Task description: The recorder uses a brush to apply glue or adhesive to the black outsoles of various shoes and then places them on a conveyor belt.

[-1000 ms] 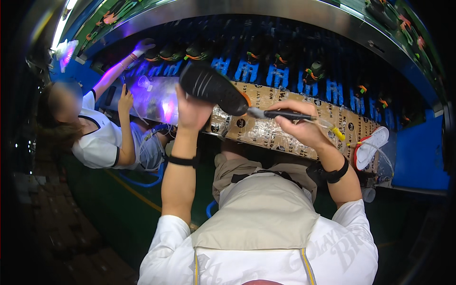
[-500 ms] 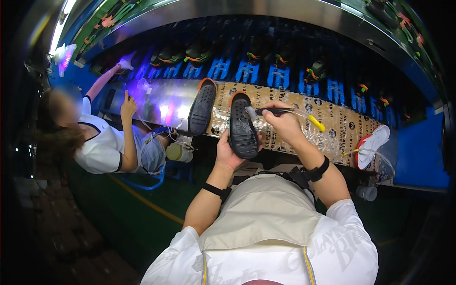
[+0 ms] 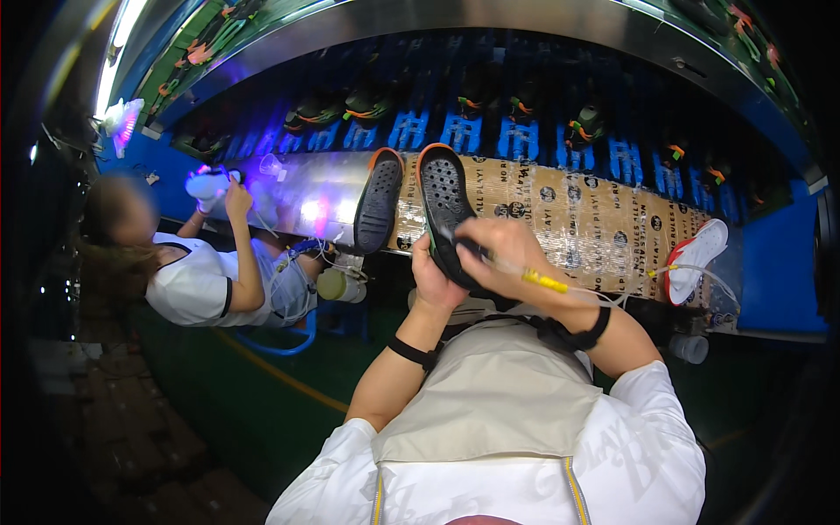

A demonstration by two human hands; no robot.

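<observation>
Shifting nearer, the brush is seemingly reaching midway along the black sole; the right hand is gripping it, the left hand is supporting the sole, right of another sole.

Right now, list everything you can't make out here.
All in the head view:
Held sole: near end partly covered by the right grip.
Brush: handle mostly covered by the right grip; tip blurred.
Left grip: some fingers hidden behind the sole.
Dark shoes beyond the table: details lost in shadow.
</observation>
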